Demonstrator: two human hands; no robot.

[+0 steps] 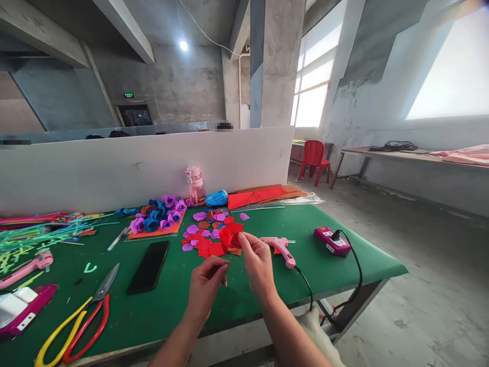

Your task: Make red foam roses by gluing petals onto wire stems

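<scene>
My right hand [260, 262] is closed in a pinch on a red paper petal [234, 235], held above the table. Beside that petal is a curled red piece [225, 237]; whether the two are joined I cannot tell. Lower and to the left, my left hand [208, 285] has its thumb and fingers pressed together, and what they hold, if anything, is too small to make out. Loose red petals [210, 250] and purple petals [191, 229] lie behind the hands. A pink glue gun [280, 248] rests just right of my right hand.
On the green table [298, 219] lie scissors [104, 285], a black phone [148, 267], finished paper flowers [160, 214], coloured stems [57, 232], a second pink glue gun [28, 267] and power strips [332, 242]. A pink bottle [195, 182] stands by the white partition [145, 163].
</scene>
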